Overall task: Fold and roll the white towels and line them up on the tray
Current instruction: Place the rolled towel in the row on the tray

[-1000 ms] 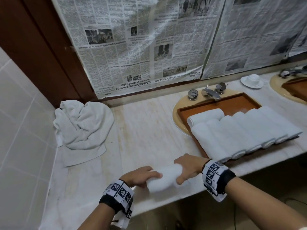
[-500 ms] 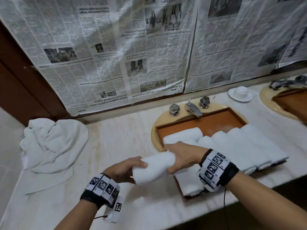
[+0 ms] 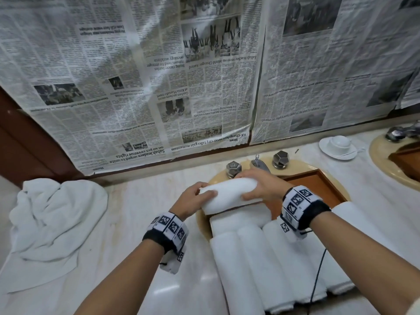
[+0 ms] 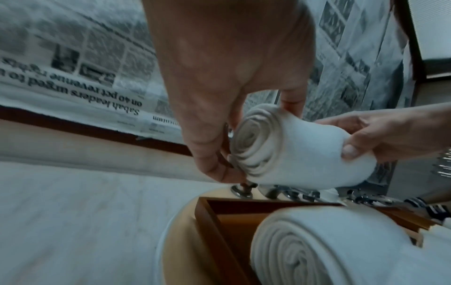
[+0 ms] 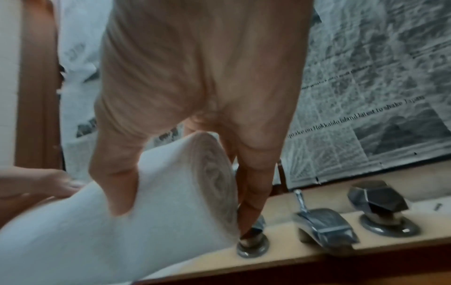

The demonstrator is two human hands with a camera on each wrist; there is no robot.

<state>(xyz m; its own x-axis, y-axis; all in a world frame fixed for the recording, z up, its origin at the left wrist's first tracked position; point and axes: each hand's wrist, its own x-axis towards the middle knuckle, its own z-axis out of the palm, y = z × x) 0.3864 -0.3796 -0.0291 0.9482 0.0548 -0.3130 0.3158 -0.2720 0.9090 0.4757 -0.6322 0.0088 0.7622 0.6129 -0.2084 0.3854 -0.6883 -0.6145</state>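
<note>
Both hands hold one rolled white towel (image 3: 229, 194) above the back of the brown wooden tray (image 3: 327, 189), which sits over a sink. My left hand (image 3: 196, 195) grips its left end (image 4: 256, 146); my right hand (image 3: 261, 188) grips its right end (image 5: 209, 181). Just below it another rolled towel (image 3: 238, 220) lies crosswise in the tray. In front of that, several rolled towels (image 3: 272, 264) lie side by side, pointing towards me. A heap of unfolded white towels (image 3: 54, 219) lies at the counter's left.
A chrome tap (image 3: 259, 164) with two faceted knobs (image 3: 233, 169) stands just behind the held roll. A white cup and saucer (image 3: 338, 144) sit at the back right. A second sink with a tray (image 3: 406, 160) is at the far right. Newspaper covers the wall.
Both hands lifted the rolled towel off the counter's front edge and carried it right and away, over the back of the tray by the tap.
</note>
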